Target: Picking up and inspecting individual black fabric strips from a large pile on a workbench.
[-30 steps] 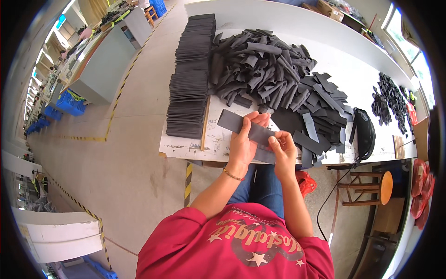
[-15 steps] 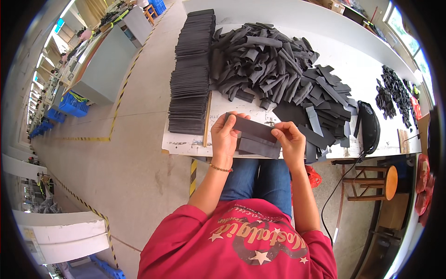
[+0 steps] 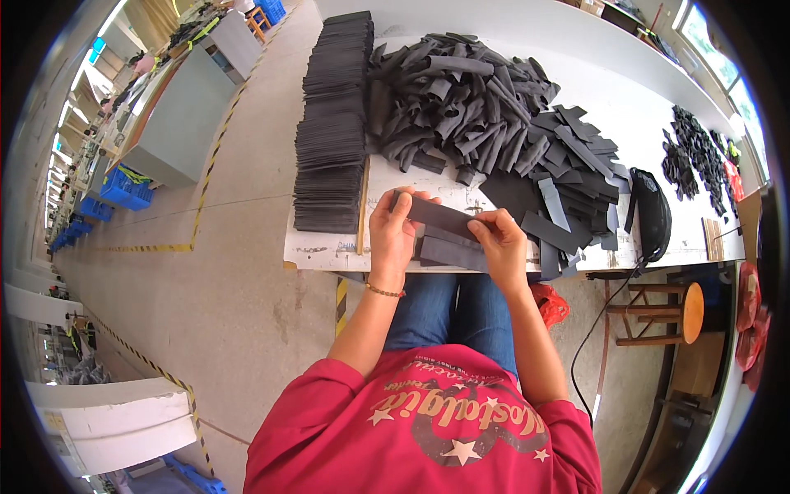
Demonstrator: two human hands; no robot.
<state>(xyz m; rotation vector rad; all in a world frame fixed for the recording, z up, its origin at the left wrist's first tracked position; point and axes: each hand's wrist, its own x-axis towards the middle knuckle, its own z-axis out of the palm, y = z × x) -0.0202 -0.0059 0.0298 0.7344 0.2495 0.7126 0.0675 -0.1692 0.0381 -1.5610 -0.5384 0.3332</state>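
A black fabric strip (image 3: 443, 217) is stretched level between my hands, above the front edge of the white table (image 3: 321, 255). My left hand (image 3: 393, 229) pinches its left end with the thumb on top. At the other end, my right hand (image 3: 500, 239) grips it between thumb and fingers. Beneath it, a few flat dark strips (image 3: 448, 253) lie at the table edge, partly covered by the held one. Just right of my right hand spreads a loose heap of flat black strips (image 3: 576, 193). Beyond my hands rises a pile of curled black strips (image 3: 461, 99).
A long, neat row of stacked black strips (image 3: 331, 123) runs along the table's left side, beside a thin wooden stick (image 3: 362, 206). To the right lie a black bag-like object (image 3: 650, 218) with a cord and a small black pile (image 3: 699, 160). A wooden stool (image 3: 691, 313) stands below.
The strip stays in both hands. My right hand has shifted slightly left along it, and the two hands are a little closer together. The whole view has shifted slightly.
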